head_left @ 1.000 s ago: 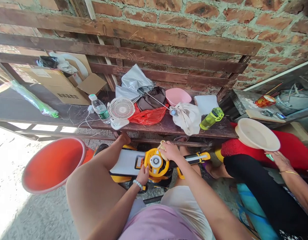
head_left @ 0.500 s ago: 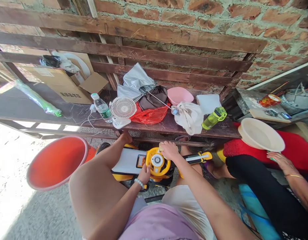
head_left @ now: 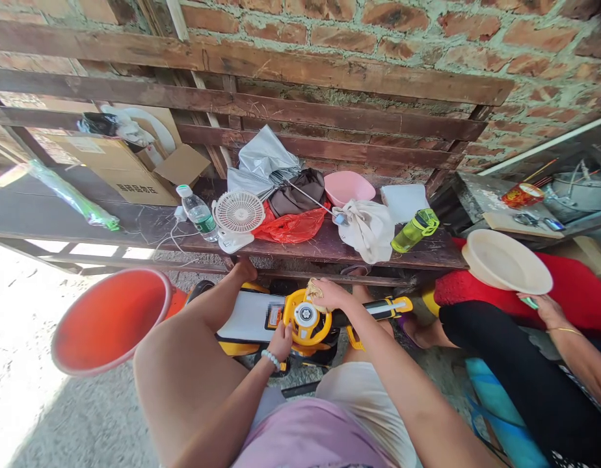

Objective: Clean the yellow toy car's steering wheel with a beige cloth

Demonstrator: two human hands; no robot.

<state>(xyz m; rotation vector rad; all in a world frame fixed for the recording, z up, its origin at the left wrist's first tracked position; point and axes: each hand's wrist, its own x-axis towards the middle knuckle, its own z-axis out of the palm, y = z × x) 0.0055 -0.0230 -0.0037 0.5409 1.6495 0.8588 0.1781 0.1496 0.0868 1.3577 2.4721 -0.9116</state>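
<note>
Little has shifted since the last frame: my right hand (head_left: 332, 294) sits a touch further along, closed on a tan cloth (head_left: 315, 290) against the yellow steering wheel (head_left: 305, 316) of a ride-on toy car (head_left: 235, 346). My left hand (head_left: 281, 341) grips the wheel's lower rim, and the wheel lies between both hands, just before the bench (head_left: 330, 250). From here, I cannot tell which parts have been covered.

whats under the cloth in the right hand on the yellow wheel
The tan cloth lies under the right hand on the upper rim of the yellow toy steering wheel. Yellow rim shows beside it, but the stretch directly beneath the cloth is covered and cannot be seen.
</note>
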